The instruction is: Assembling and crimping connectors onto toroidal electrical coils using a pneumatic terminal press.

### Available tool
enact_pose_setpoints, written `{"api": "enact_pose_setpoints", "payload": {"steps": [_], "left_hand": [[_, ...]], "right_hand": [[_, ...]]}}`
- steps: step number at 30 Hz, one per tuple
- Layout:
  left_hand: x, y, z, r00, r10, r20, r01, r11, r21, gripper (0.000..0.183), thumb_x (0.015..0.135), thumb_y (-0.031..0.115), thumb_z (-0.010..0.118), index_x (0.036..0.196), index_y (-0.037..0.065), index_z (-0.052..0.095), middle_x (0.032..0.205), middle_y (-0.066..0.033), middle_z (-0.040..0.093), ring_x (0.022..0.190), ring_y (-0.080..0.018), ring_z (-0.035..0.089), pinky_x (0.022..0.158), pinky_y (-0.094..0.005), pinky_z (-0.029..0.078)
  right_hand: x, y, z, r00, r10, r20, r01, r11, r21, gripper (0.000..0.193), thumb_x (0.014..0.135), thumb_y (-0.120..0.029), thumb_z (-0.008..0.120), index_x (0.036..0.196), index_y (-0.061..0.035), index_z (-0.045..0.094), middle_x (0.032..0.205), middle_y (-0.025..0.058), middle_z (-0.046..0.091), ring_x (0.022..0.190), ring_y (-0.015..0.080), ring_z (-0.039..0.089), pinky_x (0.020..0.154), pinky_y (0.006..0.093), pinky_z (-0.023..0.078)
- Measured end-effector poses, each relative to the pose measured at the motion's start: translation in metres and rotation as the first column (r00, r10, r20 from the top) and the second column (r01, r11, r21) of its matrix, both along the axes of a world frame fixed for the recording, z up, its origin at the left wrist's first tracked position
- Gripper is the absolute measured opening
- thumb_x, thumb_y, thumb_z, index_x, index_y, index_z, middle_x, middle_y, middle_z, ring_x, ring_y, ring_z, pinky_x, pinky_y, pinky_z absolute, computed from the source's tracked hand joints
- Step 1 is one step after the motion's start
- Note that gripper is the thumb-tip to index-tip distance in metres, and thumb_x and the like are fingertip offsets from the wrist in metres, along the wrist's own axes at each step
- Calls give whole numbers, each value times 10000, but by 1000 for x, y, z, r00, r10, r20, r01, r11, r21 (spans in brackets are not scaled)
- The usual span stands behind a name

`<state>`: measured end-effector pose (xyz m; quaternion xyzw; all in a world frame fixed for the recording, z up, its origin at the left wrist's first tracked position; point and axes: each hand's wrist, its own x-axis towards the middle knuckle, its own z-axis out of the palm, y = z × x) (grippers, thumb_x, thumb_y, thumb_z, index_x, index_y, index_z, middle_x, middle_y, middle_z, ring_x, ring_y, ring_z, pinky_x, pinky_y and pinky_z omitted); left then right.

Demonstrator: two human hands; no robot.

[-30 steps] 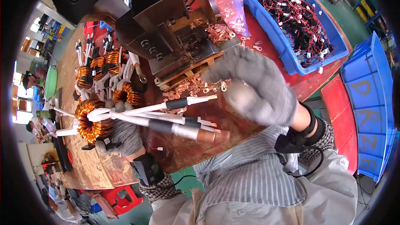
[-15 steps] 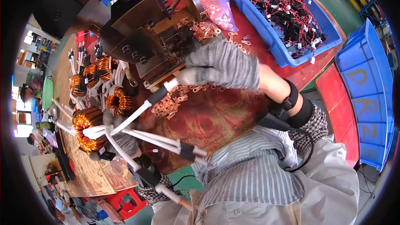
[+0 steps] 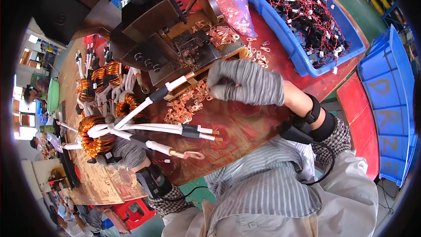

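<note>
My left hand [image 3: 129, 152], in a grey knitted glove, is closed around a copper-wound ring coil [image 3: 90, 136] and the base of its white-sleeved leads. One lead [image 3: 155, 95] slants up to the right, its bare copper end near the press block. Another lead ends in a copper cable lug [image 3: 194, 155]; two more white leads [image 3: 169, 128] point right. My right hand [image 3: 245, 82], gloved alike, is curled just right of that slanting lead's tip, apart from it. Its fingers are bent toward the thumb, with a small orange spot between them; what it holds is mostly hidden.
A dark metal press [image 3: 151, 26] stands ahead, with loose copper lugs [image 3: 186, 105] before it and a pile [image 3: 222, 36] on its block. Behind is a plastic bag of lugs [image 3: 232, 6]. A blue bin [image 3: 302, 63] holds red-wired parts. More wound coils [image 3: 101, 77] lie left.
My right hand has left the slanting lead's tip and moved right, exposing bare copper. The leads have swung, the lugged one upward. The view has shifted slightly.
</note>
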<state>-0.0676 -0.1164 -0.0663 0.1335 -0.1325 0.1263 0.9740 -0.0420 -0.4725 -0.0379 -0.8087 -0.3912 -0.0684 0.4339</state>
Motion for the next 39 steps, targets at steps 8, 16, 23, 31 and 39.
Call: {"api": "enact_pose_setpoints", "payload": {"steps": [8,16,23,31,39], "left_hand": [[1,-9,6,953,-258,156,257,966,28,830,575,419,681,1270,95,362,1220,-242,378,1032,-414,430,865,-560,336],[-2,-9,7,977,-192,97,207,962,-176,806,573,434,682,1255,108,403,1274,-205,368,1048,-389,426,865,-534,338],[-1,-5,4,966,-167,196,185,979,-80,794,608,439,665,1272,112,380,1310,-168,348,1082,-381,414,880,-552,320],[-3,16,0,890,-428,158,447,888,-110,646,643,261,705,1206,77,447,1190,-74,495,1118,-212,445,976,-428,324],[-9,-4,7,994,-106,-2,105,984,144,777,617,416,621,1259,51,378,1272,-135,404,1132,-261,418,1026,-440,249]], "right_hand": [[9,-2,15,811,96,-578,122,937,327,181,729,-151,688,841,-22,629,680,12,604,613,70,557,531,201,453],[2,-6,15,759,140,-636,221,863,454,165,803,-105,589,936,-7,586,736,36,607,649,86,585,572,226,500],[0,-2,15,742,173,-648,275,803,529,153,803,-109,591,908,3,591,753,55,615,656,98,593,548,212,498],[2,15,9,731,180,-659,321,761,564,170,806,-83,576,936,26,568,745,85,618,665,118,601,545,229,506],[0,24,19,693,210,-690,344,744,573,157,810,-100,577,924,7,571,740,74,617,673,117,606,555,221,515]]}}
